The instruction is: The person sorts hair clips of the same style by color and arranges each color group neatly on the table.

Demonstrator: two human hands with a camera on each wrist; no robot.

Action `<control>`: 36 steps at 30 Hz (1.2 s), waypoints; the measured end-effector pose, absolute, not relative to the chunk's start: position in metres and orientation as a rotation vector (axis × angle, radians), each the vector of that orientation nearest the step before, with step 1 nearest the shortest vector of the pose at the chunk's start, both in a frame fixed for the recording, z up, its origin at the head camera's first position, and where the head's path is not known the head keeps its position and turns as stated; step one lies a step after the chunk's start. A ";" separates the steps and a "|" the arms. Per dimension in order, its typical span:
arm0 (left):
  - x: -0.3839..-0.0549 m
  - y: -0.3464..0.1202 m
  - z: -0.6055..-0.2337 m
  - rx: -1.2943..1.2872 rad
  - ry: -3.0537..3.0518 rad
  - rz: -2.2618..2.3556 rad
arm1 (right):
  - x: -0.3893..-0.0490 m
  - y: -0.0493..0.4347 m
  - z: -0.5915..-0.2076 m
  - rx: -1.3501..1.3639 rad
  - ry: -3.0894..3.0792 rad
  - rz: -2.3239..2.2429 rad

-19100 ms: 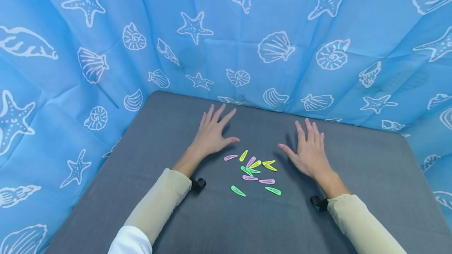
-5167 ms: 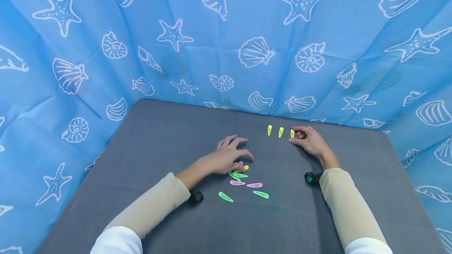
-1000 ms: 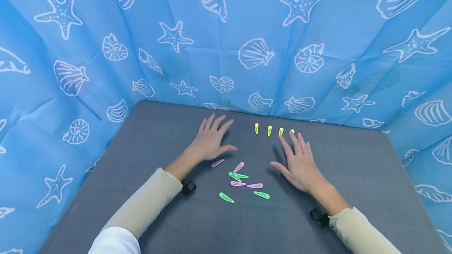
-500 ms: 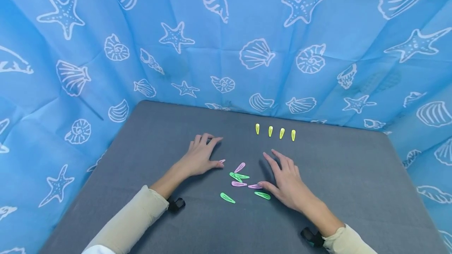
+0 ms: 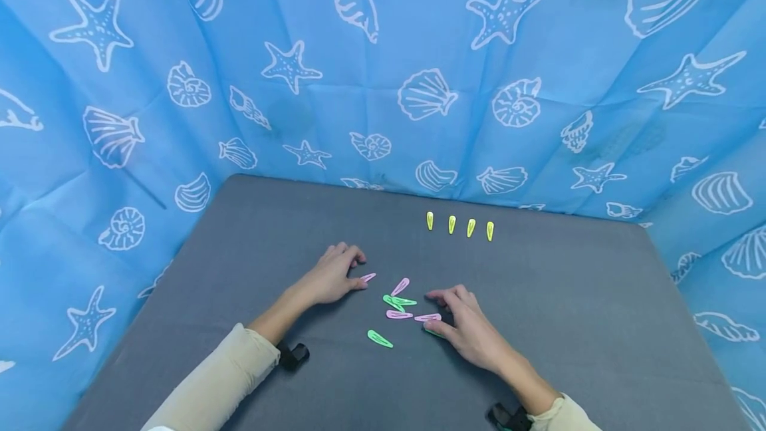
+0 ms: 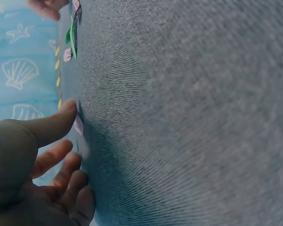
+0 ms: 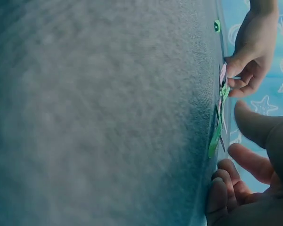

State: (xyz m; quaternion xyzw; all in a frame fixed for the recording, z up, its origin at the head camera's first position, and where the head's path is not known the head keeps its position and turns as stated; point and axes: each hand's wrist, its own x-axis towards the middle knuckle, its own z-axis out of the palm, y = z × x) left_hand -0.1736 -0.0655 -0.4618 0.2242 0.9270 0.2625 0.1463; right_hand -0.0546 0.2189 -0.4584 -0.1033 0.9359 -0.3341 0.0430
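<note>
Your left hand: fingers loosely bent, thumb held apart from them, nothing gripped. Thumb tip at one end of a pink clip; contact cannot be told. Your right hand: fingers bent, gap between thumb and forefinger, nothing gripped. Its thumb covers most of a green clip; touch unclear. A second pink clip lies beside that thumb tip.

Between your hands: two crossed green clips, overlapping; a third pink clip slants with its near end by them; a fourth pink clip lies just on your side of them. Nearer you, a lone green clip, apart from the rest.

Toward the far edge: four yellow clips in a spaced row, each pointing lengthwise toward you, well apart from the mixed group.

Surface: grey table. Beyond it, a blue curtain printed with white shells and starfish.
</note>
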 end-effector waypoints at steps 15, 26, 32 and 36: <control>-0.179 -0.065 -0.459 0.648 2.537 0.879 | -0.063 0.217 -0.460 -0.379 2.878 -1.058; -0.178 -0.068 -0.453 0.721 2.492 0.856 | -0.065 0.220 -0.459 -0.447 2.831 -1.013; -0.180 -0.068 -0.452 0.689 2.459 0.874 | -0.067 0.226 -0.457 -0.420 2.748 -1.099; -0.180 -0.069 -0.451 0.665 2.444 0.894 | -0.069 0.233 -0.455 -0.356 2.716 -1.156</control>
